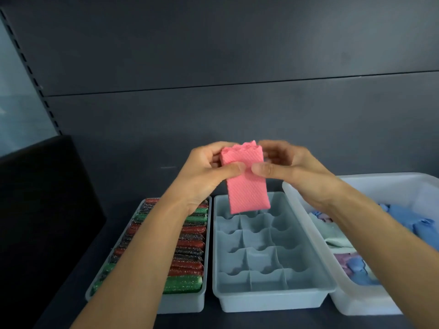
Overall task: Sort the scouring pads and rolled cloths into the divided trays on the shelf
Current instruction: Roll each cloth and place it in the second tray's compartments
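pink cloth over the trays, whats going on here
A person pinches a folded pink waffle-textured cloth between the left hand and the right hand, holding it above the far end of the grey divided plastic tray in the middle. None of that tray's visible compartments holds anything yet. The grey tray on the left is packed with red, green and black glittery scouring pads. The white plastic bin on the right holds loose blue, pale green and lilac cloths.

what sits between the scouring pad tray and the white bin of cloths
Only the grey divided tray, its visible compartments empty, in the head view; pink cloth held above it.
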